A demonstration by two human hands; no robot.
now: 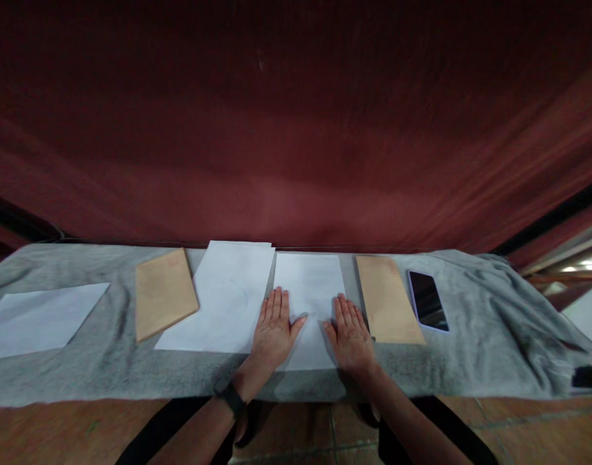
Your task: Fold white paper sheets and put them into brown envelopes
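Observation:
A white sheet of paper (pixel 311 278) lies flat in the middle of the cloth-covered surface, long side pointing away from me. My left hand (pixel 275 329) rests palm down across its left edge, thumb spread toward the middle of the sheet. Palm down at the opposite edge lies my right hand (pixel 350 336), fingers stretched forward and thumb turned inward. Neither hand grips anything. Left of the sheet is a stack of white paper (pixel 223 290), partly under or beside my left fingers. A brown envelope (pixel 390 300) lies just right of my right hand.
A stack of brown envelopes (pixel 164 294) sits left of the white stack, with another white sheet (pixel 44 316) farther left. At the right lies a phone (pixel 428 301) in a pale purple case. Grey cloth (pixel 484 323) covers the narrow surface; a dark red curtain-like backdrop (pixel 296 142) rises behind.

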